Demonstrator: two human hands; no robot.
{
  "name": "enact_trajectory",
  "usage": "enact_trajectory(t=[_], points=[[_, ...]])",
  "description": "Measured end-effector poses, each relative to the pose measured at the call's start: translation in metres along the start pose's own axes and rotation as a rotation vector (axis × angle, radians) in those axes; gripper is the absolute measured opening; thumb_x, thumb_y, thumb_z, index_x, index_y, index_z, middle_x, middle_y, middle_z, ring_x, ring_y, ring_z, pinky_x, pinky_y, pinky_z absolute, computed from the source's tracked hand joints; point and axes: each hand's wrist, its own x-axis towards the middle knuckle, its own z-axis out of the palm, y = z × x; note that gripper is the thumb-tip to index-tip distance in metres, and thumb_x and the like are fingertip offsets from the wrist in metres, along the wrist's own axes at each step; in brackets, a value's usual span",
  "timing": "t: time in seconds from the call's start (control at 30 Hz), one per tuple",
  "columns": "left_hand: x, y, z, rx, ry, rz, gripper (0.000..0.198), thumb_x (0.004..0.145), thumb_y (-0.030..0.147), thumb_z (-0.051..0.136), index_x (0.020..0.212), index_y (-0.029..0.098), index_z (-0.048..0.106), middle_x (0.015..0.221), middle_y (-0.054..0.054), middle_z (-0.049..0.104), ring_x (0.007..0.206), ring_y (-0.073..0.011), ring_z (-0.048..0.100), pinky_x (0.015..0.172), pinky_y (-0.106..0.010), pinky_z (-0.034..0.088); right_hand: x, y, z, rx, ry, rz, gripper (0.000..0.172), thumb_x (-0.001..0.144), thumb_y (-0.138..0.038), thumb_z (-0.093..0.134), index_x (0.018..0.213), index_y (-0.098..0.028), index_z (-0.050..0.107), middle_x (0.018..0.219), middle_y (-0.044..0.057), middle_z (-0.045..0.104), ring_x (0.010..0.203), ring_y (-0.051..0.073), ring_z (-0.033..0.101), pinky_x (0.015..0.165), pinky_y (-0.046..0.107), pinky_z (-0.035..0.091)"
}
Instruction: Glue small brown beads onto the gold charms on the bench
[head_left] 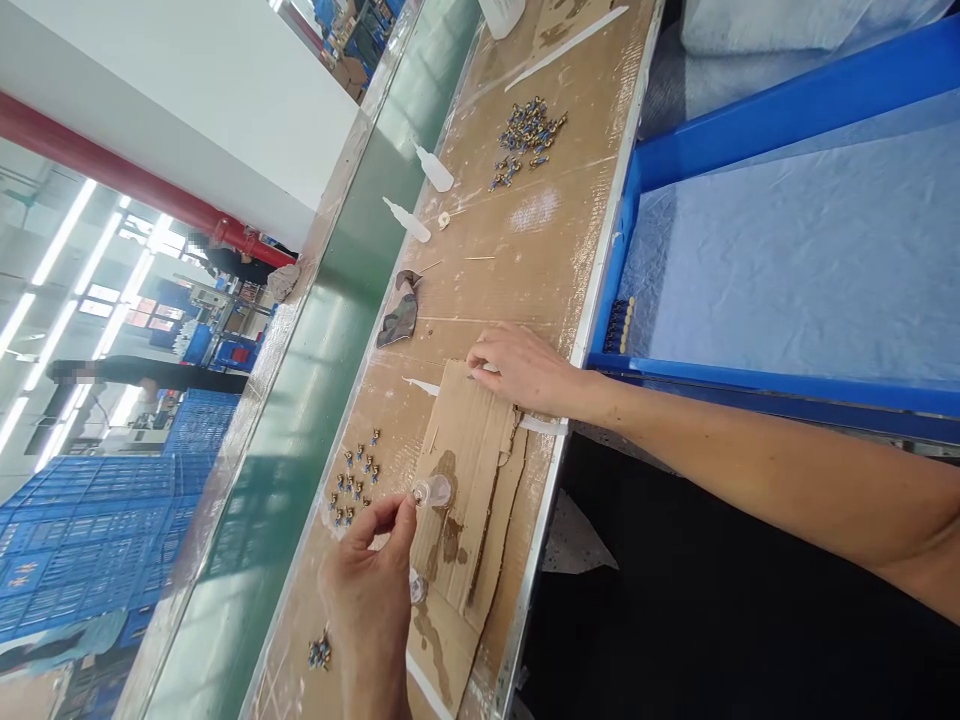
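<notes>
My left hand (pixel 376 575) has thumb and forefinger pinched together at the rim of a small clear cup (pixel 436 491). What sits in that pinch is too small to make out. Another clear cup (pixel 417 587) is partly hidden behind this hand. Both cups are by a cardboard piece (pixel 469 440) stained with wet patches. At the cardboard's far end my right hand (pixel 517 368) is closed, its fingertips together; whatever they hold is hidden. Several small blue-and-gold pieces (pixel 352 480) stand spaced out beside my left hand, with a small cluster (pixel 319 652) below.
A large pile of blue-and-gold pieces (pixel 532 130) lies further along the bench. Two white squeeze bottles (pixel 435 170), a camouflage cloth (pixel 400 310) and thin sticks (pixel 480 258) lie nearer. A blue tray (pixel 795 240) adjoins the bench edge; a green belt (pixel 300 370) runs opposite.
</notes>
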Motion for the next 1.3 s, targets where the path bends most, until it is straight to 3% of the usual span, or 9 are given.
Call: enact_trajectory(t=[0.33,0.5,0.6,0.73,0.83,1.0,1.13,1.3], points=[[0.001,0.002,0.004,-0.018,0.006,0.061,0.019,0.059,0.043,0.070,0.064,0.024,0.071,0.058,0.001,0.067,0.061,-0.0170,0.062,0.062,-0.029,0.048,-0.001,0.000,0.000,-0.008,0.008,-0.012,0.020,0.089,-0.023,0.042,0.084,-0.016,0.060,0.093,0.006,0.058,0.088,0.017,0.045,0.078,0.032,0.032],[0.002,0.003,0.001,-0.001,-0.013,0.044,0.019,0.059,0.042,0.070,0.065,0.025,0.072,0.063,0.001,0.069,0.063,-0.0166,0.063,0.066,-0.029,0.048,-0.001,-0.001,-0.001,-0.005,0.011,-0.004,0.020,0.088,-0.023,0.043,0.083,-0.016,0.061,0.092,0.006,0.059,0.088,0.017,0.046,0.078,0.032,0.033],[-0.008,0.009,-0.006,-0.013,0.007,-0.017,0.020,0.061,0.043,0.071,0.067,0.024,0.072,0.065,0.000,0.070,0.068,-0.0183,0.064,0.068,-0.031,0.049,-0.001,-0.002,-0.002,-0.003,0.015,0.000,0.021,0.088,-0.022,0.042,0.081,-0.016,0.061,0.092,0.006,0.059,0.088,0.017,0.047,0.078,0.032,0.034],[-0.035,0.006,-0.023,-0.175,0.100,-0.203,0.030,0.059,0.046,0.074,0.076,0.022,0.072,0.066,-0.001,0.070,0.066,-0.0197,0.064,0.056,-0.029,0.050,-0.001,-0.003,-0.004,-0.001,0.014,0.006,0.018,0.086,-0.020,0.045,0.081,-0.015,0.062,0.092,0.007,0.061,0.089,0.018,0.049,0.080,0.033,0.036],[-0.059,-0.018,-0.036,-0.323,0.167,-0.366,0.035,0.054,0.045,0.078,0.077,0.020,0.072,0.069,-0.001,0.071,0.066,-0.0172,0.064,0.057,-0.025,0.051,-0.001,-0.005,-0.006,0.009,0.008,0.021,0.016,0.084,-0.018,0.048,0.083,-0.014,0.063,0.093,0.009,0.061,0.089,0.019,0.050,0.082,0.036,0.037],[-0.106,-0.086,-0.049,-0.500,0.319,-0.424,0.030,0.053,0.040,0.081,0.069,0.018,0.070,0.065,0.001,0.068,0.066,-0.0118,0.062,0.068,-0.021,0.051,-0.004,-0.007,-0.005,0.036,-0.003,0.072,0.011,0.082,-0.018,0.054,0.083,-0.014,0.064,0.092,0.011,0.060,0.085,0.019,0.050,0.082,0.039,0.040],[-0.146,-0.130,-0.054,-0.438,0.405,-0.567,0.028,0.057,0.039,0.080,0.073,0.018,0.071,0.065,0.002,0.068,0.067,-0.0124,0.063,0.069,-0.023,0.051,-0.011,-0.006,-0.005,0.034,0.062,0.096,0.010,0.081,-0.019,0.057,0.086,-0.021,0.065,0.089,0.007,0.060,0.077,0.016,0.050,0.082,0.037,0.045],[-0.178,-0.160,-0.052,-0.387,0.411,-0.663,0.028,0.060,0.041,0.078,0.075,0.018,0.071,0.070,0.000,0.070,0.069,-0.0139,0.064,0.068,-0.023,0.051,-0.021,-0.013,-0.005,-0.017,0.106,0.172,0.014,0.081,-0.028,0.056,0.091,-0.029,0.067,0.080,0.002,0.060,0.073,0.013,0.053,0.080,0.031,0.050]])
